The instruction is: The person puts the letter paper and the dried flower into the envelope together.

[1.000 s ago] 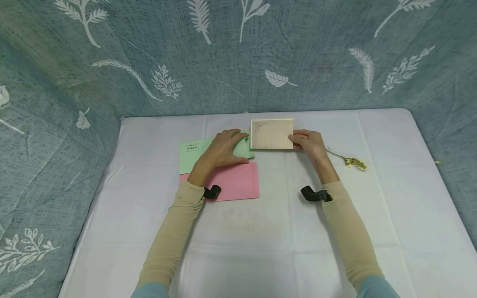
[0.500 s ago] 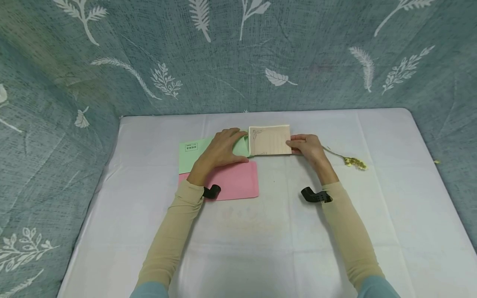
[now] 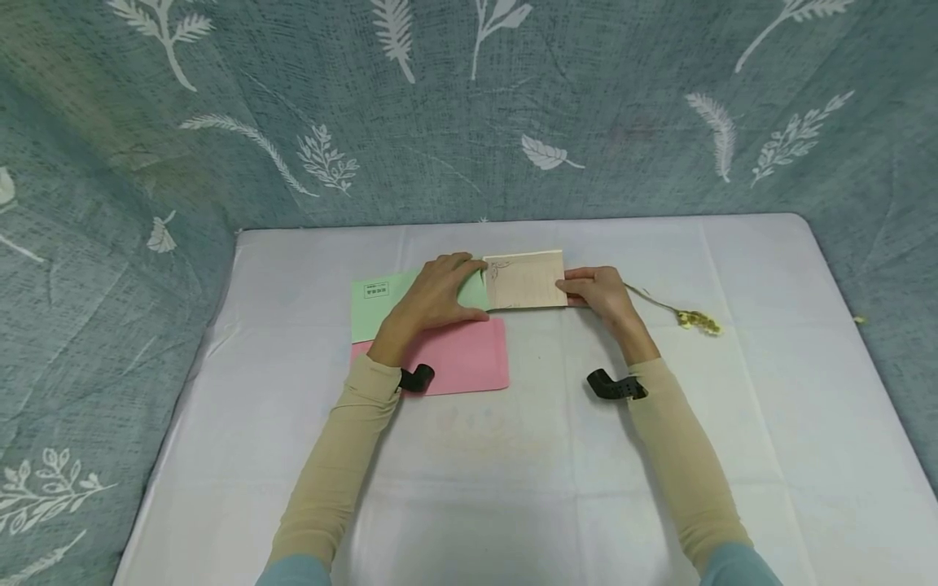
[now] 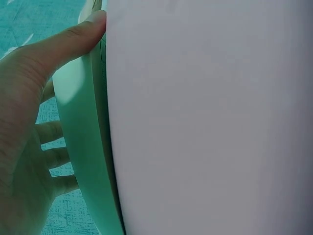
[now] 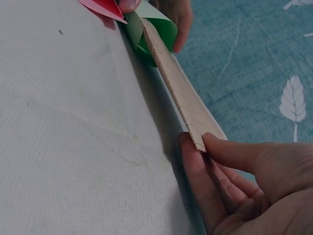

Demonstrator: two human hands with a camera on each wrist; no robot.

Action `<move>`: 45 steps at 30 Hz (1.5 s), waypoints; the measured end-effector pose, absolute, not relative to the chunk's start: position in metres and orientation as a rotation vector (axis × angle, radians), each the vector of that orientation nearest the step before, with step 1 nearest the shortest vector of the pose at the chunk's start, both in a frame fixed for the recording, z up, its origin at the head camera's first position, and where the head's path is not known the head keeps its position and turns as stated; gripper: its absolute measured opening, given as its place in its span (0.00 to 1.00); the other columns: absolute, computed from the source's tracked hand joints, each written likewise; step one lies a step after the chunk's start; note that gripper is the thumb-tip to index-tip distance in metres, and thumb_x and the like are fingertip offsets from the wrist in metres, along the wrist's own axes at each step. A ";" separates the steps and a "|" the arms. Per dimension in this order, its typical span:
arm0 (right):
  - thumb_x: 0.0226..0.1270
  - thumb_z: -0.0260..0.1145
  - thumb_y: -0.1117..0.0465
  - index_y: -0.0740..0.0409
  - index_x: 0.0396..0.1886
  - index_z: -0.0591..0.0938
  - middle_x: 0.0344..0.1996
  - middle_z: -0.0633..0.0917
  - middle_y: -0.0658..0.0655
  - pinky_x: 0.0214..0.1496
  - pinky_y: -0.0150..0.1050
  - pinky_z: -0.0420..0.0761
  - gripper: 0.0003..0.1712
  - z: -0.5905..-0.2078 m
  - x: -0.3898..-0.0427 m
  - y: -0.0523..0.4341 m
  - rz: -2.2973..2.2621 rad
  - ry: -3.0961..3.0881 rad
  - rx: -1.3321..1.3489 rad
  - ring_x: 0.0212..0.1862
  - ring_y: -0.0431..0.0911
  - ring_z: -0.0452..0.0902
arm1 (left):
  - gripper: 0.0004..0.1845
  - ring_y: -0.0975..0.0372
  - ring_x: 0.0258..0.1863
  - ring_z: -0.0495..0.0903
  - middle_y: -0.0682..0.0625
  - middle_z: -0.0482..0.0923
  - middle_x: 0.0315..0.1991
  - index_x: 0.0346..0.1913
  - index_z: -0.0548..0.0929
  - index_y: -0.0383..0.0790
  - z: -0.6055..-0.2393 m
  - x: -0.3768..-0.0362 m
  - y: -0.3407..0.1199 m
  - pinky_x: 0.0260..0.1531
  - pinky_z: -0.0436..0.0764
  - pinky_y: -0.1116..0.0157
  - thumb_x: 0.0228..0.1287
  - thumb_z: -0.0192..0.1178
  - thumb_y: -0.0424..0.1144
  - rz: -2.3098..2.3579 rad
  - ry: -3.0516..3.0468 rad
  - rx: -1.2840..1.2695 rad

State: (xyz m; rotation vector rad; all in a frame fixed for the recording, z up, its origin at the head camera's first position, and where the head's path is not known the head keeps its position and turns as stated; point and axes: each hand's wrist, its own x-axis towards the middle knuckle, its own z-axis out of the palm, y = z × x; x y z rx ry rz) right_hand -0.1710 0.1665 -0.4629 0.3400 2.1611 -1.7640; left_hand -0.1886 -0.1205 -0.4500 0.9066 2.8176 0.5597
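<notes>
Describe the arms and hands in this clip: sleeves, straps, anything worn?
Both arms wear snug beige sleeves, left and right, reaching the wrists, with light blue fabric showing at the upper arms. Each wrist carries a small black curved mount, left and right. The left hand and right hand are bare: no gloves, and no rings or watch visible.

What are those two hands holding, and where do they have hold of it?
The right hand pinches the beige card at its right edge. The left hand holds open the green envelope at its mouth, thumb inside.
</notes>
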 end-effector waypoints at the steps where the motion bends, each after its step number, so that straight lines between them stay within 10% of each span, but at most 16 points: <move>1: 0.68 0.66 0.62 0.70 0.60 0.77 0.54 0.81 0.68 0.38 0.29 0.83 0.24 -0.463 -0.171 0.166 -1.763 2.164 0.338 0.32 0.34 0.82 | 0.45 0.46 0.66 0.65 0.40 0.66 0.67 0.69 0.71 0.45 -0.450 -0.189 -0.120 0.65 0.62 0.46 0.48 0.73 0.60 0.559 2.819 0.906; 28: 0.71 0.62 0.65 0.74 0.59 0.77 0.54 0.80 0.72 0.36 0.27 0.83 0.21 -0.462 -0.185 0.152 -1.744 2.163 0.197 0.26 0.32 0.81 | 0.44 0.48 0.67 0.65 0.41 0.66 0.67 0.67 0.73 0.47 -0.453 -0.192 -0.118 0.65 0.62 0.48 0.47 0.74 0.60 0.571 2.819 0.918; 38: 0.68 0.66 0.63 0.75 0.52 0.81 0.25 0.85 0.52 0.33 0.29 0.84 0.19 -0.458 -0.191 0.143 -1.781 2.117 0.163 0.23 0.35 0.81 | 0.44 0.47 0.67 0.64 0.40 0.66 0.68 0.67 0.73 0.46 -0.451 -0.194 -0.117 0.65 0.61 0.47 0.48 0.74 0.60 0.571 2.823 0.913; 45: 0.67 0.67 0.63 0.76 0.49 0.82 0.24 0.85 0.52 0.33 0.30 0.84 0.19 -0.459 -0.194 0.135 -1.769 2.107 0.167 0.24 0.37 0.82 | 0.44 0.47 0.67 0.64 0.40 0.66 0.68 0.67 0.72 0.46 -0.451 -0.195 -0.116 0.65 0.62 0.48 0.48 0.74 0.59 0.575 2.824 0.906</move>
